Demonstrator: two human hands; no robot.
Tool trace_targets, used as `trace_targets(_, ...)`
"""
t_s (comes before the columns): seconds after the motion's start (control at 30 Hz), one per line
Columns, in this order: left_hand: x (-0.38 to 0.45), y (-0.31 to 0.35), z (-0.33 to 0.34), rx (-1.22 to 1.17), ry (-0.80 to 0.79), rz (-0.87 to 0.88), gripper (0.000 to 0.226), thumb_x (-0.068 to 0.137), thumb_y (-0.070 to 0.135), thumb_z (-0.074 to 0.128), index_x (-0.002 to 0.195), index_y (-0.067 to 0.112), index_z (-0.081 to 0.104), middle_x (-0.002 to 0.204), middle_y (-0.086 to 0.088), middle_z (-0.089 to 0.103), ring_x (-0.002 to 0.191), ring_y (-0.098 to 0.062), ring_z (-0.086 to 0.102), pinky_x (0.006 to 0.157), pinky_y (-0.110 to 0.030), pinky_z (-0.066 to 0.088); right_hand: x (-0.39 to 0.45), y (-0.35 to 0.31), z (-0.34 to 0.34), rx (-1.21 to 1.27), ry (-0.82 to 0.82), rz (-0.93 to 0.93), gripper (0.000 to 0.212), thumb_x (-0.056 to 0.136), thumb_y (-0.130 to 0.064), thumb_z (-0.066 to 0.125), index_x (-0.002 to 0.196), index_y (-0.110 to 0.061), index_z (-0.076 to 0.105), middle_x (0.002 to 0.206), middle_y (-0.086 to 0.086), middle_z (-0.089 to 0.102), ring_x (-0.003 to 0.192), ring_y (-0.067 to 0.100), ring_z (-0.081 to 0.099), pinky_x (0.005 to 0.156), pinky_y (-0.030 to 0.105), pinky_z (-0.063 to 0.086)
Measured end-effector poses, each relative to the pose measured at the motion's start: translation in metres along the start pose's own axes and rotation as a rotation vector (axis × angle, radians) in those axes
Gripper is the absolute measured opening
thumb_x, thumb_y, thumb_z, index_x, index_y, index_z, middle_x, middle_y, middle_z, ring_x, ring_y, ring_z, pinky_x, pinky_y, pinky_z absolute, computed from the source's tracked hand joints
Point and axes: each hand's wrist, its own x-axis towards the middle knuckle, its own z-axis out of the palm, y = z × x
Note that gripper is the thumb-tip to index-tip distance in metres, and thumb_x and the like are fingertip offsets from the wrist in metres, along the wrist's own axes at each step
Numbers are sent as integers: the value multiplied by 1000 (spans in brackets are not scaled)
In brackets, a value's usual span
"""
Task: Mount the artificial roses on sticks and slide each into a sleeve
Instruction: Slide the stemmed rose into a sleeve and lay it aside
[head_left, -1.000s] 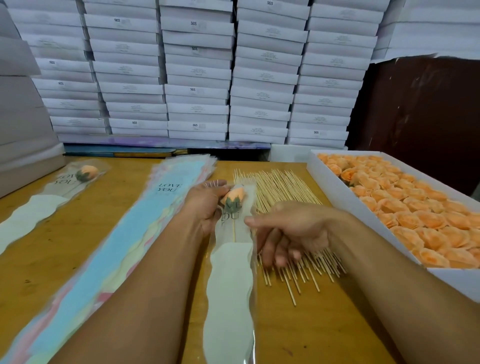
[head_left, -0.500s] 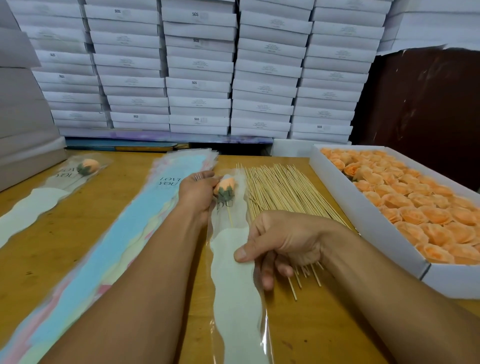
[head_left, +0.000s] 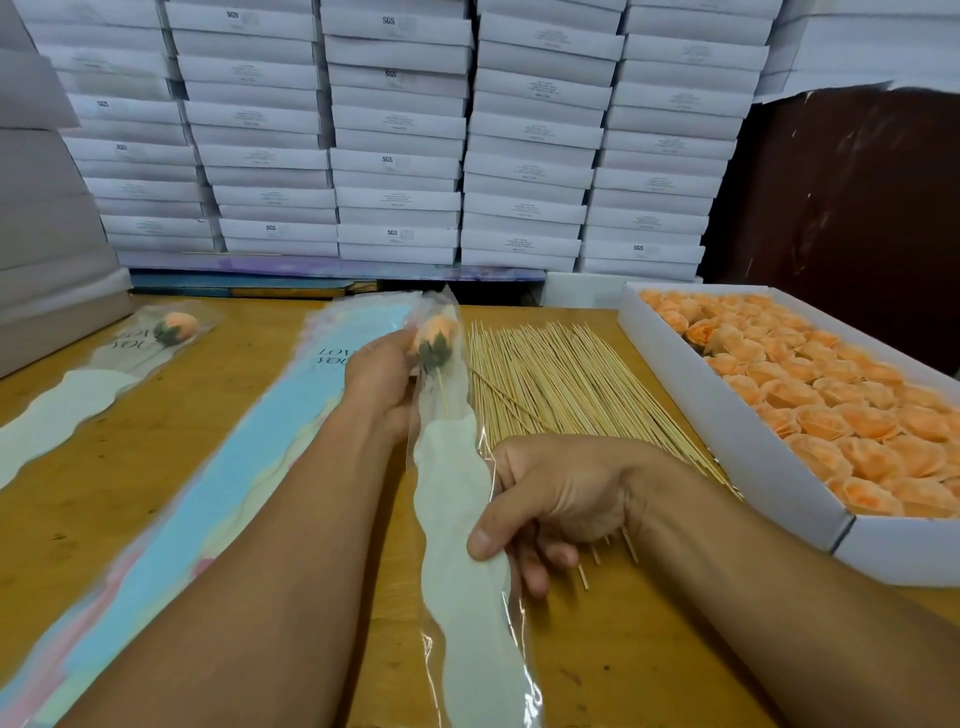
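Rose (head_left: 434, 332) on stick inside sleeve (head_left: 457, 509), both hands' grip around sleeve.

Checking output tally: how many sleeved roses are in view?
2. One sleeved rose sits in the sleeve held by left hand and right hand; one finished rose lies far left on the table. None seem hidden.

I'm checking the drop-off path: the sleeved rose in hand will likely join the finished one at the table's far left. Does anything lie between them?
Yes. The stack of empty sleeves lies along the table between the held sleeve and the finished rose. It lies flat, so carrying over it should work.
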Motion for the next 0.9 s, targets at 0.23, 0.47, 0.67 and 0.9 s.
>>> trace_targets(0.23, -2, -9, 8, 142, -205, -158, 92, 82, 79, 52, 149, 17, 44, 153, -7, 45, 139, -32, 45, 110, -51, 41, -10, -1, -13, 96, 229, -82, 13, 96, -2, 58, 90, 4, 68, 71, 14, 70, 42, 10, 61, 33, 15, 42)
trace_targets(0.47, -24, -17, 27, 341, -323, -213, 81, 96, 70, 35, 52, 14, 75, 54, -6, 65, 43, -18, 62, 42, -21, 49, -8, 0, -15, 132, 347, -139, 18, 102, -11, 52, 98, 2, 65, 83, 22, 64, 46, 13, 60, 39, 18, 48)
trace_targets(0.67, -40, -8, 38, 581, -234, -111, 47, 102, 50, 46, 84, 10, 64, 54, -4, 65, 39, -16, 60, 38, -20, 44, -10, 2, -21, 133, 503, -173, 25, 104, -15, 49, 105, 5, 64, 84, 25, 61, 44, 13, 55, 36, 19, 43)
trace_targets(0.9, -74, -5, 19, 763, -309, -143, 37, 97, 40, 62, 113, 7, 68, 79, -8, 73, 59, -18, 67, 52, -25, 52, -13, 4, -30, 69, 626, -164, 23, 103, -19, 49, 90, -4, 62, 57, 5, 55, 41, 9, 43, 34, 18, 28)
